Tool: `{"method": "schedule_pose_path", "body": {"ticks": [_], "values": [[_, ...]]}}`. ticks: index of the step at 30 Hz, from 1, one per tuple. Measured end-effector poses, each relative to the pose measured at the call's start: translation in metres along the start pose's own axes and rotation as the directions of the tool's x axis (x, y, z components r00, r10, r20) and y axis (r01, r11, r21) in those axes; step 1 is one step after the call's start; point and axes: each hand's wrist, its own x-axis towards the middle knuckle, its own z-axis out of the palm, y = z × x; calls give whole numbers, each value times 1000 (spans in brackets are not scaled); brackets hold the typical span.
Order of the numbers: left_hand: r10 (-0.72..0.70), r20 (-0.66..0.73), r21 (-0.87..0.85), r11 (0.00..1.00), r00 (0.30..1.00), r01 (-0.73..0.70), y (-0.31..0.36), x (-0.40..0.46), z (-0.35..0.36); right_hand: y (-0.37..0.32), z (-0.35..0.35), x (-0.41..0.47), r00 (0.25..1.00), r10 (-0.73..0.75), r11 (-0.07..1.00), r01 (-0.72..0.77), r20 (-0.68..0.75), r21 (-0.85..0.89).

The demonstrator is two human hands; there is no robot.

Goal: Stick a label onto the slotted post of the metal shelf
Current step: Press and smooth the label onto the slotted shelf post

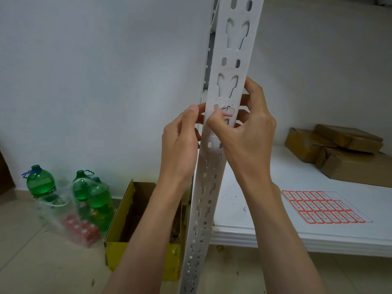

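Observation:
A white slotted metal post (228,60) runs upright through the middle of the view. A small white label with a red border (228,110) lies on its front face at hand height. My right hand (244,132) wraps the post from the right, its thumb pressing on the label's left part and its fingers curled behind the post. My left hand (182,141) holds the post's left edge, thumb on the front and fingers behind. A sheet of red-bordered labels (322,206) lies on the white shelf board (275,236) at the right.
Brown cardboard parcels (339,151) are stacked at the back right of the shelf. On the floor at the left stand green bottles (40,183), a clear plastic bag (70,219) with red items, and an open yellow box (135,219) beside the post. A white wall is behind.

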Motion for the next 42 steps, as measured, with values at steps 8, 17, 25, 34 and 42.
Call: {"method": "schedule_pose_path", "body": {"ticks": [8, 17, 25, 34, 42], "values": [[-14, -14, 10, 1000, 1000, 14, 2, 0, 1, -5, -3, 4, 1000, 6, 999, -5, 19, -49], [1, -12, 6, 1000, 1000, -1, 0, 1, 1, -10, -7, 6, 998, 16, 998, -13, 53, -69], [6, -22, 0, 1000, 1000, -6, 3, -1, -1, -18, -12, 11, 989, 92, 993, -82, 119, -90], [-10, -4, 6, 1000, 1000, 10, 2, -1, -1, -26, -7, 7, 994, 96, 982, -86, 53, -167], [-12, -6, 14, 1000, 1000, 12, 1, -1, 0, -27, -13, 7, 992, 110, 980, -99, 58, -172]]}}
